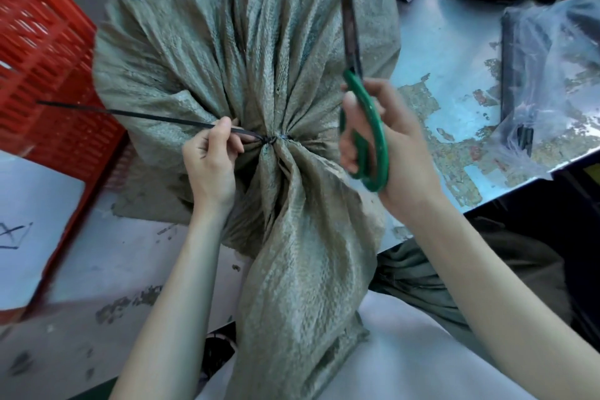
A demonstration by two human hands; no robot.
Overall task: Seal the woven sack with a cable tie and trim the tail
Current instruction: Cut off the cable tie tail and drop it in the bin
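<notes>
Head view: the grey-green woven plastic sack [259,75] lies across the scuffed pale worktop [454,81], its neck gathered to a pinch near frame centre, loose mouth fanning down toward six o'clock. The thin black cable tie [269,140] is cinched round that neck, and its long tail [130,114] shoots out toward nine o'clock, tip reaching over the red slatted plastic crate [48,58].

The left hand [211,159] is closed on the tail just beside the locking head, fingers pinching it taut. The right hand [389,146] is wrapped through the green handles of the long dark-bladed scissors [363,127], blades together and pointing up toward twelve o'clock, well clear of the tie.

So sealing looks done; trimming is the step in hand. To do it well, I'd say swing the blades down to about nine o'clock, open them, and bite the tail between the pinching fingers and the head, close to the head, so no sharp stub is left. Keep the tail tensioned and the fabric folds out of the blades.

Room: the crate crowds the nine o'clock side, so the offcut may fall there. At three o'clock sits a crumpled clear plastic bag [552,75], near the worktop's edge, leaving open surface between it and the sack for the right elbow.
</notes>
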